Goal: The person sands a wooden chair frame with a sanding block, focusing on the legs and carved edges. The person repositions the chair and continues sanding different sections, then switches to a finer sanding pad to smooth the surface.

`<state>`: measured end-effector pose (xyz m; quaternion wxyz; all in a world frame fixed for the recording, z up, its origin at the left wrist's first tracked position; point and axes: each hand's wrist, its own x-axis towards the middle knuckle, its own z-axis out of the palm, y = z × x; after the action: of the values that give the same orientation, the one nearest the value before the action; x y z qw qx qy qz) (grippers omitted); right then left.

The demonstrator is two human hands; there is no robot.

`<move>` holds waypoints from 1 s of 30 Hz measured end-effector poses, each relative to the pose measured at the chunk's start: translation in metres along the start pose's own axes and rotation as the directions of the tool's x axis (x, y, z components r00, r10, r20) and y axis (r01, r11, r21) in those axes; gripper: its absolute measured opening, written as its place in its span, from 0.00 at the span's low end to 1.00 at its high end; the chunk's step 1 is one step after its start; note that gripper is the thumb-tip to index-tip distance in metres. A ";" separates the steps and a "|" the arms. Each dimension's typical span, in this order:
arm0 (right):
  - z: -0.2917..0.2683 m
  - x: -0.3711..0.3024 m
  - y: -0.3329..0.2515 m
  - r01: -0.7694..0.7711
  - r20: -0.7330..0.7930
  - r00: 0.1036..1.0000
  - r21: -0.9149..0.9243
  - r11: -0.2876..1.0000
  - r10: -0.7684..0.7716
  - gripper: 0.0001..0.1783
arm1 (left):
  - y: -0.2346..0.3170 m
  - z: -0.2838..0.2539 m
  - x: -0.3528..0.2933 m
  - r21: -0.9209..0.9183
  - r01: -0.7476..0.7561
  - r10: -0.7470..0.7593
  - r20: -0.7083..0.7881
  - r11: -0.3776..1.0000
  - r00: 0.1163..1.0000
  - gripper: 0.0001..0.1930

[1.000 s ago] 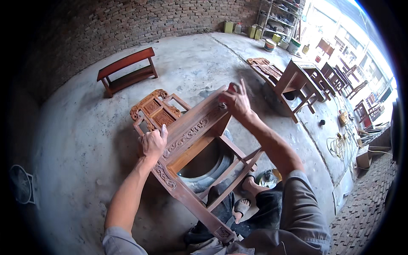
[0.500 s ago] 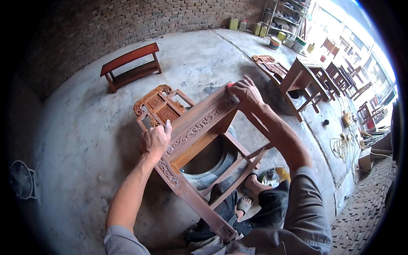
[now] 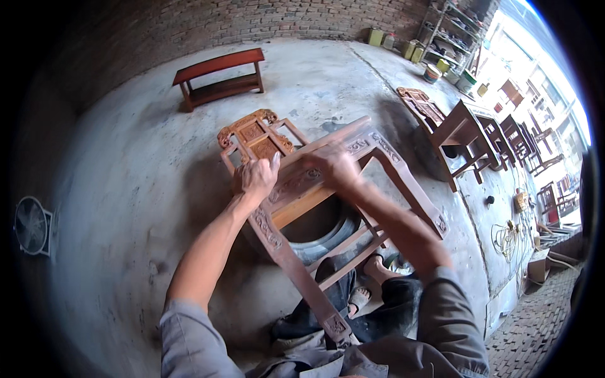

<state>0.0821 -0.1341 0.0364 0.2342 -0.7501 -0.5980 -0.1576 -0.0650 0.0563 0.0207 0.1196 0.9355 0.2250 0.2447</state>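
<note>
A carved wooden chair (image 3: 301, 272) lies tipped over in front of me, its legs pointing toward my body. Scrollwork runs along its seat rail and legs. Beyond the rail shows a lighter, orange-brown carved backrest (image 3: 255, 134); where it joins is hidden. My left hand (image 3: 255, 178) is closed over the rail's left end, thumb up. Over the rail's middle, my right hand (image 3: 340, 169) is smeared by motion, so whatever lies under its fingers cannot be made out. Under the frame is a dark, tyre-like ring (image 3: 343, 238).
A low red-brown bench (image 3: 220, 60) stands at the back left. Several unfinished chairs and tables, including a wooden table (image 3: 465, 135), line the right. A fan (image 3: 31, 227) is at far left. Cables (image 3: 506, 240) coil on the floor at right. Tins and a shelf (image 3: 452, 34) stand by the brick wall.
My right hand has moved from the rail's far right corner back toward its middle; a bit of red showed at its fingers before. My left hand keeps its hold. The whole view has shifted slightly.
</note>
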 end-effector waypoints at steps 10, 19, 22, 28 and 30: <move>0.005 0.007 -0.051 -0.057 -0.003 0.998 0.219 0.974 0.059 0.11 | -0.063 -0.095 -0.167 -0.783 0.406 -0.615 0.038 0.472 0.788 0.20; 0.011 0.021 -0.090 0.120 0.052 0.990 0.182 0.976 -0.131 0.10 | -0.098 -0.031 -0.367 -0.540 0.698 -0.691 0.267 0.469 0.671 0.16; 0.045 0.019 -0.144 0.200 0.014 0.978 0.222 0.954 -0.209 0.14 | -0.063 -0.027 -0.354 -0.479 0.593 -0.545 0.252 0.648 0.800 0.14; 0.008 -0.006 -0.026 0.052 0.058 0.996 0.178 0.983 -0.063 0.27 | -0.045 -0.089 -0.318 -0.520 0.326 -0.385 -0.007 0.789 0.923 0.13; -0.017 -0.010 -0.002 -0.140 0.003 0.990 0.016 0.990 0.140 0.24 | -0.041 -0.113 -0.344 -0.507 0.466 -0.521 0.039 0.725 0.853 0.13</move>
<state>0.0781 -0.1515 0.0459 0.2502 -0.7884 -0.5455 -0.1353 -0.4056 -0.0604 -0.0351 0.4055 0.7636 0.4008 0.3030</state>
